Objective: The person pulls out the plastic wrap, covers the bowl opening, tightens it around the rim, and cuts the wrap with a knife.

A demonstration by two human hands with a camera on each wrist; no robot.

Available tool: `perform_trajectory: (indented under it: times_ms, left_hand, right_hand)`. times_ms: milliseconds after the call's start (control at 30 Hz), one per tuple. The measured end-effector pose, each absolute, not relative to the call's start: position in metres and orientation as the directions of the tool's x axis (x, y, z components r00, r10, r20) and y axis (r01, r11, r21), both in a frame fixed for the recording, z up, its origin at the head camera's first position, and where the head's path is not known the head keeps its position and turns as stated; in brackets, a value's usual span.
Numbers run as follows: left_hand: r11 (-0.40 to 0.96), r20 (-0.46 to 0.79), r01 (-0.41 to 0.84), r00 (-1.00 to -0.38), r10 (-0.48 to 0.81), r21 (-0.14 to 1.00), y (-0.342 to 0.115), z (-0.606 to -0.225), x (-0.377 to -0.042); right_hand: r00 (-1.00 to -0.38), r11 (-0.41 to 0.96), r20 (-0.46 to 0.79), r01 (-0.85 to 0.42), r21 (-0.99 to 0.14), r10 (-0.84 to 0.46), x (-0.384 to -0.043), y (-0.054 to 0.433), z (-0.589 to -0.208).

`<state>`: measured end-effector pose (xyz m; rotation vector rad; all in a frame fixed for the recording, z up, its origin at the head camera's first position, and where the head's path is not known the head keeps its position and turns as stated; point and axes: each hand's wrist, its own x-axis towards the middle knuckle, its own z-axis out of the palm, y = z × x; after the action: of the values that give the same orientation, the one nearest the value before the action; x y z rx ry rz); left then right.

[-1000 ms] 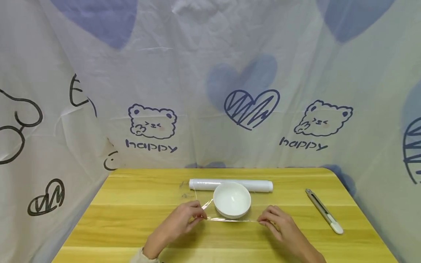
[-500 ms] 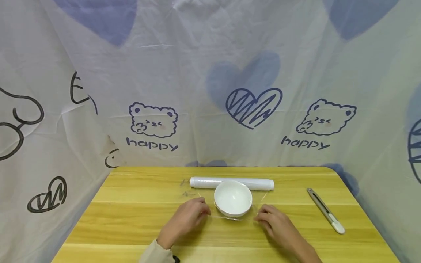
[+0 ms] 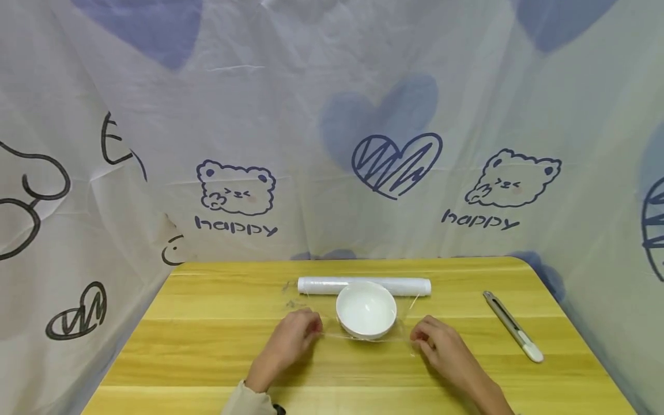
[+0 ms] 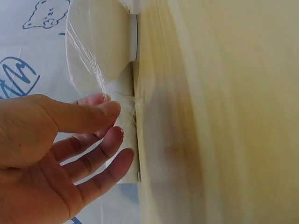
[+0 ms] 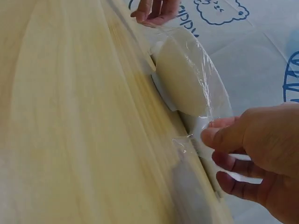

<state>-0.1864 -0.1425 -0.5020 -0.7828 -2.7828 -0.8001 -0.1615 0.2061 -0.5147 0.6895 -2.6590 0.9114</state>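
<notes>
A white bowl (image 3: 366, 310) stands upright on the wooden table, in front of a roll of cling film (image 3: 412, 286). Clear film runs from the roll around the bowl to both hands. To the bowl's left, my left hand (image 3: 291, 339) pinches one corner of the film between thumb and index finger. My right hand (image 3: 442, 349) pinches the opposite corner on the right, and a loose flap hangs below its fingertips. In the right wrist view the stretched cling film (image 5: 205, 84) passes across the bowl's near side. The left wrist view shows creases in the film (image 4: 86, 53) leading to the left thumb.
A utility knife (image 3: 513, 327) lies slanted at the table's right side. Behind the table's far edge hangs a pale cloth (image 3: 311, 144) with printed bears and hearts. Bare wooden tabletop (image 3: 207, 346) extends to the left of the hands.
Both hands have moved slightly away from me along the bowl's sides, with the film's edge drawn up closer against the bowl's near side. The right hand has shifted a little outward since half a second ago.
</notes>
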Motion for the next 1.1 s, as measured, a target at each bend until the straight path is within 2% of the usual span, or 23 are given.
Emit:
perform_trajectory:
  times_ms: [200, 433, 633, 800, 967, 1100]
  left_hand:
    - [0.732, 0.283, 0.510, -0.860, 0.425, 0.452, -0.143, -0.505, -0.189]
    - [0.754, 0.270, 0.453, -0.891, 0.365, 0.475, -0.133, -0.508, -0.199]
    - [0.732, 0.218, 0.376, -0.926, 0.307, 0.569, -0.124, -0.505, -0.212]
    - [0.658, 0.183, 0.346, -0.935, 0.305, 0.668, -0.121, -0.505, -0.215]
    - [0.464, 0.108, 0.242, -0.949, 0.297, 0.852, -0.115, -0.507, -0.216]
    - [0.294, 0.023, 0.108, -0.961, 0.276, 0.950, -0.111, -0.511, -0.216]
  right_hand:
    - [-0.871, 0.708, 0.336, -0.489, -0.510, -0.360, -0.167, 0.203, -0.516]
    - [-0.913, 0.713, 0.260, -0.407, -0.571, -0.314, -0.181, 0.189, -0.516]
    - [-0.936, 0.705, 0.249, -0.351, -0.617, -0.248, -0.194, 0.180, -0.515]
    - [-0.966, 0.670, 0.187, -0.258, -0.696, -0.178, -0.198, 0.166, -0.518]
    - [-0.983, 0.541, 0.082, -0.159, -0.826, -0.163, -0.201, 0.160, -0.523]
    - [-0.958, 0.268, -0.068, -0.009, -0.963, -0.279, -0.201, 0.162, -0.524]
